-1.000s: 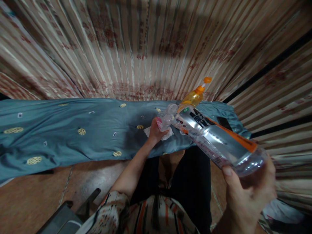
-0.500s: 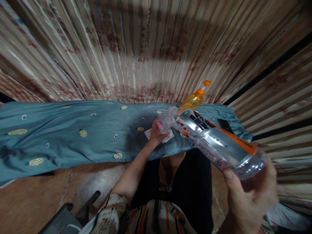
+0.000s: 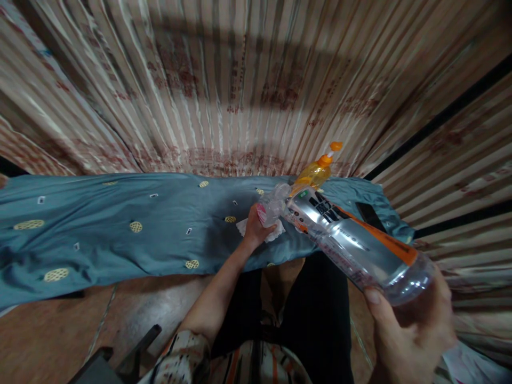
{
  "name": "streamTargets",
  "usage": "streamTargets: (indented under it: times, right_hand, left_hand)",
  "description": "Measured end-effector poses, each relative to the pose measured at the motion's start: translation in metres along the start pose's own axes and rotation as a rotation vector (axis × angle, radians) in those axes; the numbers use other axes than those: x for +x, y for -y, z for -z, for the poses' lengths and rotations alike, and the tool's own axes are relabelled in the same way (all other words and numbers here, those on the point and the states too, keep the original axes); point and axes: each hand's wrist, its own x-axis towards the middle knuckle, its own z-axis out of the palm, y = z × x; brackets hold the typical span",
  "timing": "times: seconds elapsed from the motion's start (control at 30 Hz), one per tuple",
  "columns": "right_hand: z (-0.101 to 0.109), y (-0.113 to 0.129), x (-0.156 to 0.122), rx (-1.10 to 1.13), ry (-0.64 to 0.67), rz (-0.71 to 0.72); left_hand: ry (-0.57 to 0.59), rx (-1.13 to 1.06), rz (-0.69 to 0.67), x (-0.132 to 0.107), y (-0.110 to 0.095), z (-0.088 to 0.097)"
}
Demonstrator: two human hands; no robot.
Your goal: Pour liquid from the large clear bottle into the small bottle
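My right hand (image 3: 416, 325) is closed around the base of a large clear plastic bottle (image 3: 356, 242) with a silver, black and orange label. The bottle is tilted, its neck end lower and pointing left. My left hand (image 3: 256, 226) wraps around a small clear plastic container (image 3: 274, 205) with a pink mark. The bottle's neck meets or overlaps the container's top; whether they touch, I cannot tell. Under my left hand lies a white lacy-edged piece (image 3: 275, 233), paper or cloth. Just behind the bottle's neck stands a yellow pump bottle (image 3: 314, 176) with an orange top.
A teal cloth with pineapple prints (image 3: 100, 229) covers the long narrow surface before me. On its right end lies a dark phone-like slab (image 3: 370, 216). Pleated curtains (image 3: 220, 96) rise behind and at the right. At the lower left is a grey and black object (image 3: 136, 349).
The whole scene sits slightly lower in the picture, as my head has tilted a little. Both hands keep their holds, and the large bottle's tilt looks nearly the same.
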Motion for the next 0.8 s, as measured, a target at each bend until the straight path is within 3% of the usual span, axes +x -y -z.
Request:
streamTargets:
  times: [0.8]
  right_hand:
    - [0.001,-0.0023,-0.0007,0.041,0.038,0.011]
  left_hand:
    - [-0.02,0.013,-0.041,0.0011,0.0088,-0.0037]
